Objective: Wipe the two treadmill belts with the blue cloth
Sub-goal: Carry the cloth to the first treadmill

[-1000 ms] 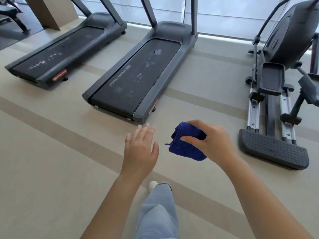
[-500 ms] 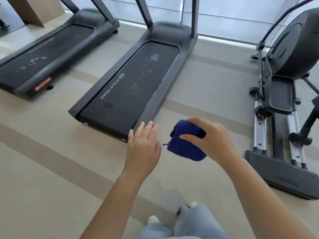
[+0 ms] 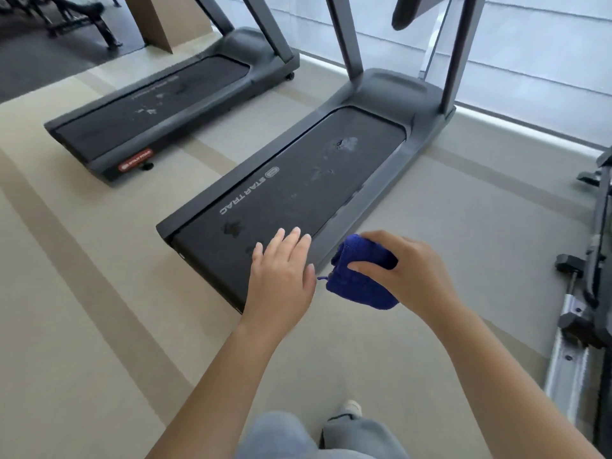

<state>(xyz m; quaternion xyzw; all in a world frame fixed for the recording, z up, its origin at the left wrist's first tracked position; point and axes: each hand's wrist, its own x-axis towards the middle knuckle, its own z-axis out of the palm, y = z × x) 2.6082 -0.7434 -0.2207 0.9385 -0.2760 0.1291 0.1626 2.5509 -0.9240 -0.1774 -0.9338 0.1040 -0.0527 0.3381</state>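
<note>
Two treadmill belts lie side by side on the pale floor [image 3: 99, 326], and neither looks wiped yet. The nearer belt [image 3: 298, 200], marked STAR TRAC, carries pale smears toward its front and darker blotches near its rear edge, while the farther belt [image 3: 155, 107] shows small light marks. The blue cloth [image 3: 361, 286] is off both belts, held in the air just beside the nearer treadmill's rear right corner. The right hand [image 3: 410, 273] grips it from above, fingers and thumb curled round a bunched wad so that a padded underside faces down, a hold that looks suited to pressing and dragging across the belt. The left hand [image 3: 281, 276] holds nothing. Its fingers [image 3: 291, 240] are straight and close together, palm down, over the belt's rear end. Whether they touch it cannot be told, but the hand is probably ready to brace as the person bends. Light trousers [image 3: 281, 438] and a pale shoe [image 3: 351, 407] at the bottom edge place the person behind the nearer treadmill. An elliptical trainer [image 3: 589, 276] stands to the right, well apart. The wiping seems not to have begun, and the near dark blotches are the likely first target.
</note>
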